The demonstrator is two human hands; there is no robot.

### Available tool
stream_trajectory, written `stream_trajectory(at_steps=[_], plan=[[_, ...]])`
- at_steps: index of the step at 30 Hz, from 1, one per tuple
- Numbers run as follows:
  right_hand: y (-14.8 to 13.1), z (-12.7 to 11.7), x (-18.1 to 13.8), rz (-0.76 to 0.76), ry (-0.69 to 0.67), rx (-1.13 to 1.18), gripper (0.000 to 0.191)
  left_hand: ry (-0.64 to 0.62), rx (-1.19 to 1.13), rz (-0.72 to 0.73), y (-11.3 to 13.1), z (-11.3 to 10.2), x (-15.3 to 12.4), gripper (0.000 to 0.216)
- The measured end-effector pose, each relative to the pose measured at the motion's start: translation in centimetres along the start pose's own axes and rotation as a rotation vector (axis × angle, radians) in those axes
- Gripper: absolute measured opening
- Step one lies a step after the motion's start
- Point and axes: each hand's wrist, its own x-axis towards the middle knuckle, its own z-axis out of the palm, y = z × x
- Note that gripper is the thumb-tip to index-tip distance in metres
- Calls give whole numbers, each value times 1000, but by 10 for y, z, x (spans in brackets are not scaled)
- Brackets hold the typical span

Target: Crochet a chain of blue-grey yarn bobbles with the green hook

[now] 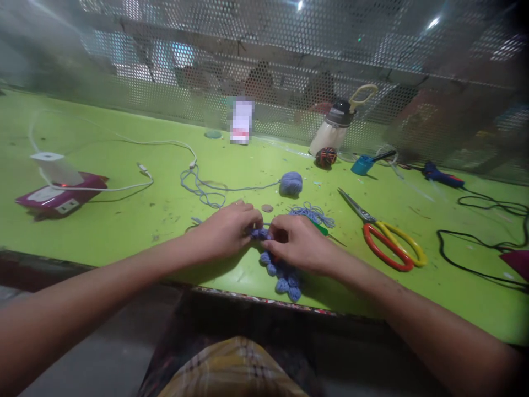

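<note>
My left hand point(228, 227) and my right hand point(298, 242) meet near the front edge of a green table point(124, 215). Both pinch a blue crocheted piece point(281, 273) made of several small knobbly lobes, which trails from my fingers toward the table edge. A green crochet hook point(320, 227) sticks out to the right from under my right hand. Loose blue yarn point(314, 212) lies just behind it. A small blue yarn ball point(291, 183) sits farther back, its strand running left to a tangle point(202, 190).
Red-and-yellow scissors point(386, 237) lie to the right, black cables point(483, 242) beyond them. A magenta power strip point(58, 196) with white charger and cable sits left. A jar point(334, 132), dark yarn ball point(325, 157), blue cup point(362, 164) and glue gun point(440, 175) stand by the perforated back panel.
</note>
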Motion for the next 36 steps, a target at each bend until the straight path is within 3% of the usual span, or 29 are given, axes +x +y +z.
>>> stream_trajectory(at_steps=[3,6,10,13,15,18,21,23,25,27,30,36], plan=[[-5,6,-8,-110,124,-13,25,26,-27,25,-8,2,7,23],[-5,8,-12,-201,119,147,24,-16,-77,45,-23,-6,13,43],[7,-1,-10,-46,170,381,20,117,23,-118,-27,-23,4,35],[18,-10,-8,40,144,349,18,160,-65,-251,-10,-22,-16,21],[20,-15,-9,34,47,281,16,155,-102,-239,3,-17,-28,16],[16,-19,-14,-43,-66,214,13,297,19,-230,11,-13,-41,20],[8,-19,-19,-109,-50,217,9,487,130,-385,9,-17,-48,22],[5,-18,-21,-145,-24,225,6,556,71,-405,11,-21,-50,24],[4,-14,-21,-188,-22,208,5,492,-82,-270,17,-20,-49,23],[6,-9,-21,-229,-19,185,5,309,-240,-104,26,-15,-45,19],[10,-2,-22,-278,-3,164,9,114,-239,-8,32,-2,-38,18],[13,-6,-26,-316,-30,136,17,72,-203,32,27,11,-32,19]])
